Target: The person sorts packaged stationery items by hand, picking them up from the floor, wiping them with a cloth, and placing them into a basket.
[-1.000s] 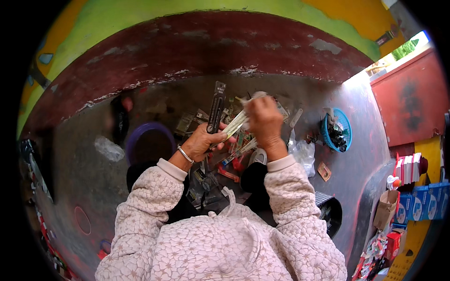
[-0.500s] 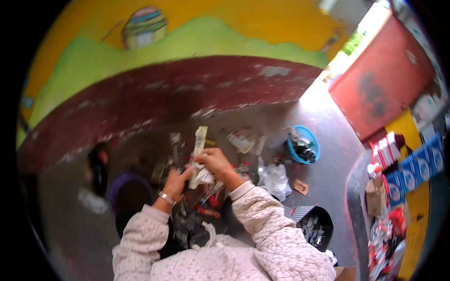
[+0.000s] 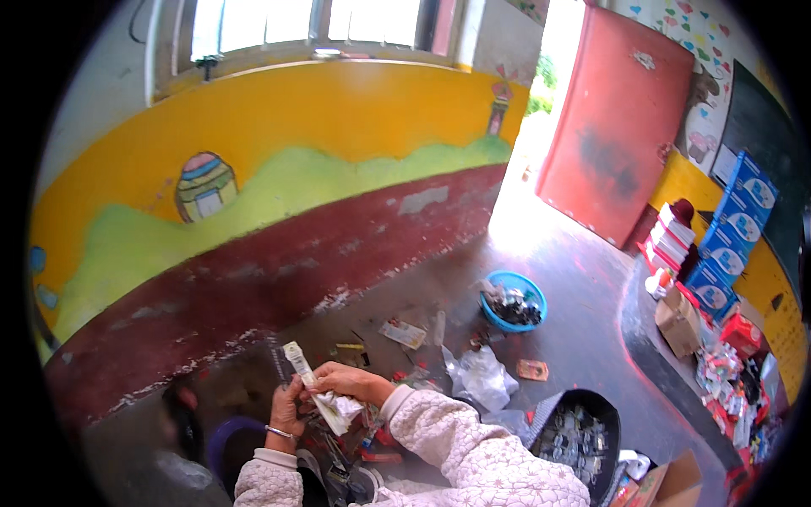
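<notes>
My right hand (image 3: 346,382) is closed on a long pale yellow packaging strip (image 3: 298,361), with crumpled white wrapping (image 3: 340,411) hanging below its fingers. My left hand (image 3: 285,411), a bracelet at its wrist, is closed close beside it, its thumb against the strip's edge. From the top of the left hand a narrow dark strip (image 3: 280,363) sticks up; it is blurred and its kind does not show. Under both hands lies a jumble of dark and red small items (image 3: 382,456), partly hidden by my arms.
On the floor to the right are a blue basket (image 3: 541,297) of dark bits, a clear plastic bag (image 3: 483,378), and a black container (image 3: 615,422) of small clear-and-dark pieces. A purple bucket (image 3: 221,452) stands left. Boxes (image 3: 728,253) and piled packets line the right-hand ledge; an open cardboard box (image 3: 676,486) is near.
The view has tilted up and turned, bringing the window and more of the door into sight. Both hands still hold their strips, and the pale one now leans to the left.
</notes>
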The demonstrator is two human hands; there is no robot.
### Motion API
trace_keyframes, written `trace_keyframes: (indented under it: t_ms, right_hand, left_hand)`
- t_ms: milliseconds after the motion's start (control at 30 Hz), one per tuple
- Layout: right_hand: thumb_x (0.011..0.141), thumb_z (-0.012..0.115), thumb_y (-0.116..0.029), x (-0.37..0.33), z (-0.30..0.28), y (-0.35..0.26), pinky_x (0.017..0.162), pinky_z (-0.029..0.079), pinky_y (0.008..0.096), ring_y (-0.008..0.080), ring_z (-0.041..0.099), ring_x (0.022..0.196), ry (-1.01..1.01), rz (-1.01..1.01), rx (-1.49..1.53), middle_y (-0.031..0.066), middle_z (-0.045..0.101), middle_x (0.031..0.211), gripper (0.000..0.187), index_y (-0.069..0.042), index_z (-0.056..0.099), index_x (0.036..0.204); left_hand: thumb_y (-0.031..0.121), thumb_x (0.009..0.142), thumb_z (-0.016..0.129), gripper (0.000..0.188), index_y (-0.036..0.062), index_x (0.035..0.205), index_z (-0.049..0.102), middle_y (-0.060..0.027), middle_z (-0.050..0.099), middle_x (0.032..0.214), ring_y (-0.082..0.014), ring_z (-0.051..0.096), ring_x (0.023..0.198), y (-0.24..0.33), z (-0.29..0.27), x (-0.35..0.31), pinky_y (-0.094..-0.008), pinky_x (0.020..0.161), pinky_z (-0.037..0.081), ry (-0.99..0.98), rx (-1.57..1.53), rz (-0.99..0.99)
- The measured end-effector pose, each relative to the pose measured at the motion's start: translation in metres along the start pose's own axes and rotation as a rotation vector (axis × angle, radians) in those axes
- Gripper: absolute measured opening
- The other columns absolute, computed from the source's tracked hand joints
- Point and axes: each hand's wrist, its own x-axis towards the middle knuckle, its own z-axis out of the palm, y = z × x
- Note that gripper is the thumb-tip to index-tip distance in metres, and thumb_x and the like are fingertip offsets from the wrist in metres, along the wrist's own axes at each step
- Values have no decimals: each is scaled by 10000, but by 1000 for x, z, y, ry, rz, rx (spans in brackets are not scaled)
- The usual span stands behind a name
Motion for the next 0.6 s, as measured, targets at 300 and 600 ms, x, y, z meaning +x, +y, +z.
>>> trace_keyframes:
  t_ms: [300, 600]
  right_hand:
    - [772, 612, -238, -7, 14, 9, 504, 348, 229, 41, 451, 546, 37, 33, -353, -42, 534, 619, 194, -59, 599, 698]
    - [703, 623, -255, -16, 34, 21, 519, 393, 274, 94, 503, 591, -18, -30, -764, 26, 562, 639, 283, 20, 596, 762]
  left_hand:
    - [228, 791, 618, 164, 69, 794, 575, 35, 458, 553, -74, 413, 430, 1, 11, -16, -200, 386, 312, 150, 115, 115]
    - [213, 815, 613, 240, 49, 760, 446, -25, 494, 715, -125, 456, 566, 10, -2, 10, -285, 470, 391, 644, 143, 419]
